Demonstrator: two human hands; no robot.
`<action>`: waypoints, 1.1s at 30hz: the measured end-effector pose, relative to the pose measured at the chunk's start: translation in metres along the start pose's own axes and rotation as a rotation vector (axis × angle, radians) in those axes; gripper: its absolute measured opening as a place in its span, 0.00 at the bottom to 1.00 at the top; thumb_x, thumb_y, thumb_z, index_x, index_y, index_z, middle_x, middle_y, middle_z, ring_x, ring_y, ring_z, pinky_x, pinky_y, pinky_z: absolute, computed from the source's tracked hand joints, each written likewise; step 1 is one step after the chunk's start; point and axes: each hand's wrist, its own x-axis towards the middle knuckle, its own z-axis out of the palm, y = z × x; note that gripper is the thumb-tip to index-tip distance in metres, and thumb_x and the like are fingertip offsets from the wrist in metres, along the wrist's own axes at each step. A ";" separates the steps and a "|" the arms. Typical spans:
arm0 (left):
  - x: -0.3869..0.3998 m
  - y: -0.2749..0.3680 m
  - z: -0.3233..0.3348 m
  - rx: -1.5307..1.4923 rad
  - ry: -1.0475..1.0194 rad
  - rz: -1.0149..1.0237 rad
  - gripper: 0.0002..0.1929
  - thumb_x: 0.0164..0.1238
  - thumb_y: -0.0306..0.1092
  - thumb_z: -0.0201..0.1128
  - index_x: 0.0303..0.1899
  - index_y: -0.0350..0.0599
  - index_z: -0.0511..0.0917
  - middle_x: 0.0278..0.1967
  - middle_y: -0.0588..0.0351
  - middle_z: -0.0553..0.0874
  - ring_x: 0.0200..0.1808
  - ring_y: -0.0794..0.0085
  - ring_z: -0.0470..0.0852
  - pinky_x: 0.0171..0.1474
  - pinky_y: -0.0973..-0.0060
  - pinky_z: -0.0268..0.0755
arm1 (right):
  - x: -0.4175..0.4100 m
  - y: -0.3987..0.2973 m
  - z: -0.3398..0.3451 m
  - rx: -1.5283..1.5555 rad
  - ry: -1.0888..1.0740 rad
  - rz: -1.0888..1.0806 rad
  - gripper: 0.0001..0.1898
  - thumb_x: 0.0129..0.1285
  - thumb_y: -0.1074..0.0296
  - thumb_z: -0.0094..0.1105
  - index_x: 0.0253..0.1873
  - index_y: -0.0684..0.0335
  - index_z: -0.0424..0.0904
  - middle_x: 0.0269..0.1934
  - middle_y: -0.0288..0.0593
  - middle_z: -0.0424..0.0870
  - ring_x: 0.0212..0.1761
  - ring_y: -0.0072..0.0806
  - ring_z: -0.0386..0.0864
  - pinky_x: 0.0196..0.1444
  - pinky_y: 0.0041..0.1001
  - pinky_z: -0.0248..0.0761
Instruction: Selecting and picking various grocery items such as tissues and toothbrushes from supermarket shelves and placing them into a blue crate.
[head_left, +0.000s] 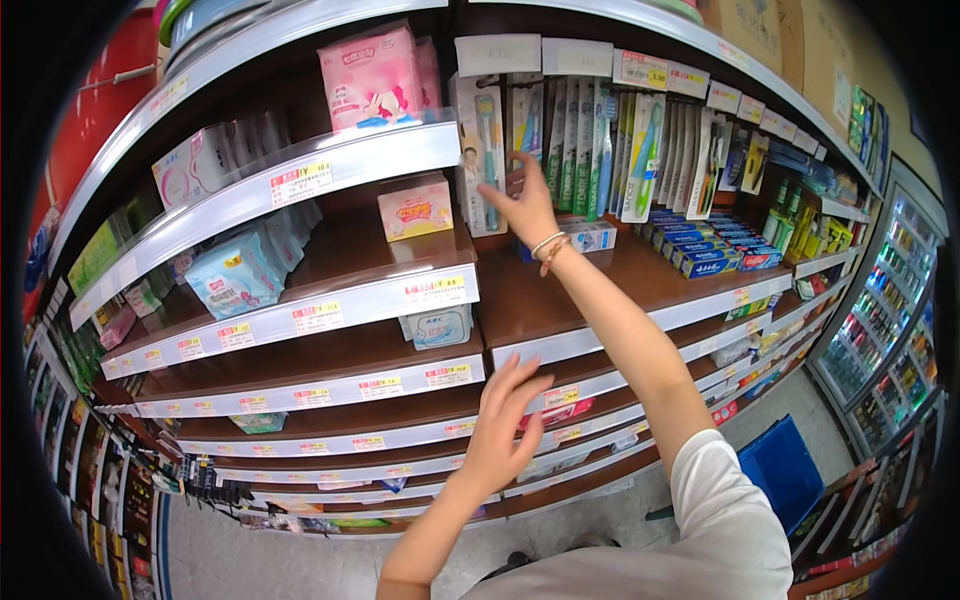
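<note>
My right hand (529, 202), with bracelets at its wrist, reaches up to the hanging toothbrushes. Its fingers are apart, beside a carded toothbrush (486, 157) at the left end of the row; whether they touch the card I cannot tell. Just right of the hand hang Darlie toothbrush packs (581, 150) and a green toothbrush on a card (645, 157). Behind the wrist, a white and blue box (589, 235) lies on the brown shelf (637, 274). My left hand (506, 424) is lower, in front of the shelf edges, fingers spread and holding nothing.
Several toothpaste boxes (694, 244) are stacked to the right, near green bottles (778, 214). Sanitary pad packs (236, 270) and a pink-yellow box (415, 206) stand on the left shelves. A blue stool (782, 472) is on the floor at right, before a glass-door drinks cooler (877, 292).
</note>
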 end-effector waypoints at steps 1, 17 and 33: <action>0.023 0.002 0.001 0.058 0.048 0.048 0.21 0.55 0.22 0.55 0.53 0.41 0.72 0.62 0.46 0.66 0.67 0.50 0.58 0.67 0.59 0.50 | -0.003 -0.008 -0.001 0.067 -0.065 0.050 0.33 0.49 0.62 0.70 0.58 0.65 0.64 0.33 0.39 0.71 0.31 0.22 0.72 0.36 0.22 0.70; 0.125 0.019 0.002 -0.591 0.389 -0.093 0.22 0.69 0.27 0.52 0.61 0.35 0.58 0.56 0.47 0.72 0.58 0.72 0.70 0.60 0.75 0.60 | -0.053 -0.111 -0.077 0.703 -0.220 0.259 0.29 0.60 0.72 0.58 0.62 0.63 0.50 0.50 0.42 0.72 0.50 0.21 0.72 0.52 0.23 0.67; -0.102 -0.024 0.250 -0.830 -0.691 -0.784 0.21 0.61 0.21 0.58 0.56 0.31 0.68 0.50 0.49 0.78 0.50 0.71 0.77 0.53 0.76 0.68 | -0.404 -0.011 -0.339 0.500 0.710 1.162 0.26 0.62 0.69 0.58 0.61 0.54 0.55 0.47 0.34 0.77 0.50 0.20 0.74 0.47 0.28 0.72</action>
